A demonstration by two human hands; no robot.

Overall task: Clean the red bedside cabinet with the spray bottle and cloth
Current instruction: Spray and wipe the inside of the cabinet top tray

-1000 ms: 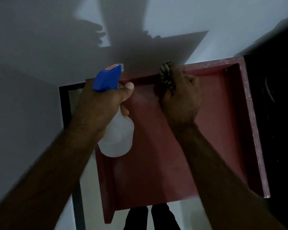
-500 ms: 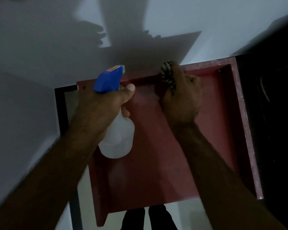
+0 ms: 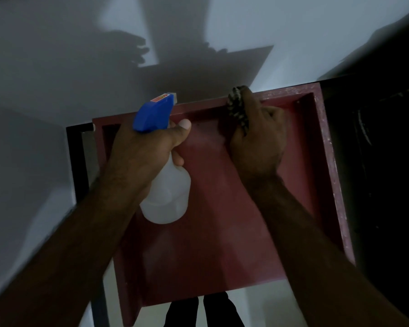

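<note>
Looking down in dim light, the red bedside cabinet (image 3: 222, 244) is seen against a pale wall (image 3: 293, 31), its top a shallow tray with raised edges. The spray bottle (image 3: 168, 194) is gripped at the neck by the left hand (image 3: 142, 147), fingers and thumb curled round it just under the blue trigger head (image 3: 154, 116). Its white body is held above the cabinet's left part, nozzle aimed toward the back edge. The cloth (image 3: 236, 102), dark with a light pattern, is bunched in the right hand (image 3: 257, 142), fingers curled over it, and is pressed against the back rim near the middle. The hands are near each other but apart. A black frame (image 3: 75, 161) is seen just left of the cabinet. Something dark (image 3: 387, 161), possibly other furniture, sits just to its right; too dim to tell. Dark-clad legs (image 3: 205, 310) are visible below the front edge. Shadows of hands and cabinet are cast on the wall.
</note>
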